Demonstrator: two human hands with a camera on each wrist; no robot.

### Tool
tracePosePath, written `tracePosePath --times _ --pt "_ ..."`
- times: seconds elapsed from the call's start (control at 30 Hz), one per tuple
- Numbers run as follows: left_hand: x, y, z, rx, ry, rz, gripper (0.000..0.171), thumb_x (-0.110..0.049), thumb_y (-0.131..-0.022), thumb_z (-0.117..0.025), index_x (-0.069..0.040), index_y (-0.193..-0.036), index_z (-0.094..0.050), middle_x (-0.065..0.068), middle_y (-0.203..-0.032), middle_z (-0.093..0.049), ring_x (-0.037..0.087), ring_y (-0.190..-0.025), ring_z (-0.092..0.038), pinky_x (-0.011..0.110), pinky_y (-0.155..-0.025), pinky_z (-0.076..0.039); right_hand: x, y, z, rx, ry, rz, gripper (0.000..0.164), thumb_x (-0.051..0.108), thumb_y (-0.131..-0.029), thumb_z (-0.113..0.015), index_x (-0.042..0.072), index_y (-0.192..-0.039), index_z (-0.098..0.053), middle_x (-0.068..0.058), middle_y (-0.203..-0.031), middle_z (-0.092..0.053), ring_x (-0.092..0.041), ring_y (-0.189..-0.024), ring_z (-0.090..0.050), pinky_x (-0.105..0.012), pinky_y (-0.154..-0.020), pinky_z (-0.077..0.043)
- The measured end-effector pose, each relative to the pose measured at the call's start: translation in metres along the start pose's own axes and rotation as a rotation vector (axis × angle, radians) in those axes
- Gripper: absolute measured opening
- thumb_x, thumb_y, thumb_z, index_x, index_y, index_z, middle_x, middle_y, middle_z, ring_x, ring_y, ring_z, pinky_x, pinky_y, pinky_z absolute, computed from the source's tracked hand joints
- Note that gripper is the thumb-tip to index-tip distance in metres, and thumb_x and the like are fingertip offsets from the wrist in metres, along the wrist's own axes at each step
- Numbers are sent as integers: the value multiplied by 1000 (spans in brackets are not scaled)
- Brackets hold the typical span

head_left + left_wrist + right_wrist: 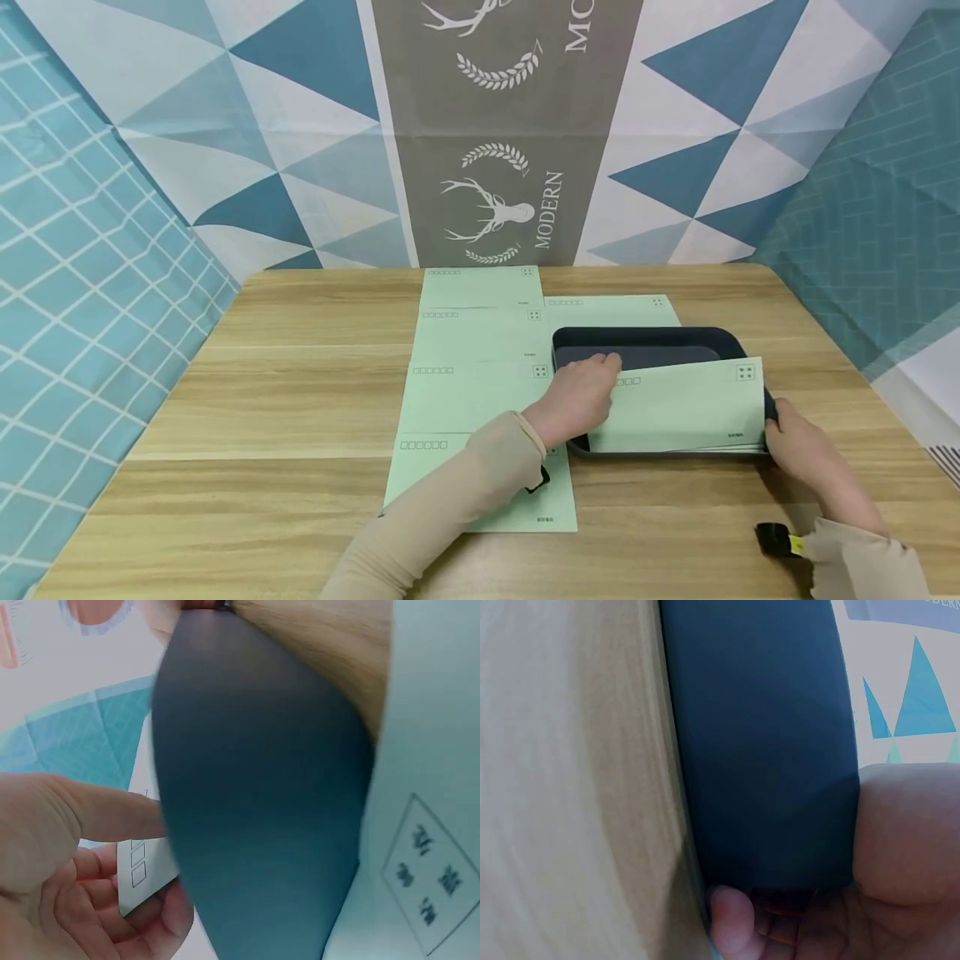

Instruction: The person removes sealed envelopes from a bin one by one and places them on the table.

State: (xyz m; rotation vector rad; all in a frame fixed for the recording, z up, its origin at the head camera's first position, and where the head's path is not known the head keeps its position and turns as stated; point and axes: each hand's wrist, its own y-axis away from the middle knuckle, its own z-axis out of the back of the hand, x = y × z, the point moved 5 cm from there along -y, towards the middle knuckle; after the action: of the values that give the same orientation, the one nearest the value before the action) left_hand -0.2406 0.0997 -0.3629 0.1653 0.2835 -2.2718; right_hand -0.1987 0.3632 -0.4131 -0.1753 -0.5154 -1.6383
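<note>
A dark, rounded tray point(652, 336) stands on the right half of the table, with pale green envelopes point(675, 412) in it. My left hand point(573, 400) reaches over the tray's left end and pinches the top envelope by its left edge. In the left wrist view, thumb and fingers close on that envelope's corner point(140, 859), beside the tray's outer wall point(262, 787). At the tray's right end my right hand point(802, 446) grips the wall. The right wrist view shows its fingers point(733, 919) curled around the tray's end point(769, 750).
Several more green envelopes point(476, 333) lie overlapped in a column left of the tray, the nearest partly under my left forearm. Another envelope point(611, 308) lies behind the tray, partly hidden by it. A small black piece point(772, 539) shows beside my right sleeve. Patterned cloth point(495, 117) hangs behind the wooden table point(300, 417).
</note>
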Motion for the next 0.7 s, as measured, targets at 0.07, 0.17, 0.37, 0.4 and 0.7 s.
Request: tracePosePath --times 0.07,0.17,0.37,0.4,0.7 --pt "1 1 2 10 47 15 8 -6 -87 -55 -10 -94 -53 -2 -77 -54 8 -59 -48 17 -46 -36 0 0 0 -9 8 12 35 8 -94 -23 -21 -113 -26 -35 -92 -48 -36 -74 -51 -38 -60 -42" --pt "2 2 3 23 107 28 10 -6 -86 -57 -9 -95 -55 -1 -80 -57 7 -61 -48 16 -48 -37 0 0 0 -28 16 29 33 7 -94 -24 -20 -112 -27 -37 -93 -48 -38 -74 -51 -41 -61 -43" --pt "3 6 2 66 269 53 19 -8 -84 -59 -9 -102 -61 0 -81 -63 3 -48 -40 14 -47 -34 1 1 -1 -29 11 34 34 7 -95 -23 -22 -113 -26 -35 -90 -48 -37 -73 -51 -40 -61 -43" --pt "3 7 2 77 299 54 16 -10 -84 -60 -10 -99 -62 -2 -75 -61 3 -45 -37 14 -46 -32 1 1 -2 -24 7 34 35 7 -95 -23 -22 -114 -25 -35 -92 -48 -37 -74 -51 -39 -61 -43" --pt "6 24 -10 207 379 -8 17 -18 -81 -65 -11 -97 -69 -7 -68 -65 2 -38 -33 15 -42 -31 0 2 -3 -47 4 49 42 8 -94 -23 -21 -124 -20 -42 -107 -42 -42 -80 -51 -42 -63 -44"
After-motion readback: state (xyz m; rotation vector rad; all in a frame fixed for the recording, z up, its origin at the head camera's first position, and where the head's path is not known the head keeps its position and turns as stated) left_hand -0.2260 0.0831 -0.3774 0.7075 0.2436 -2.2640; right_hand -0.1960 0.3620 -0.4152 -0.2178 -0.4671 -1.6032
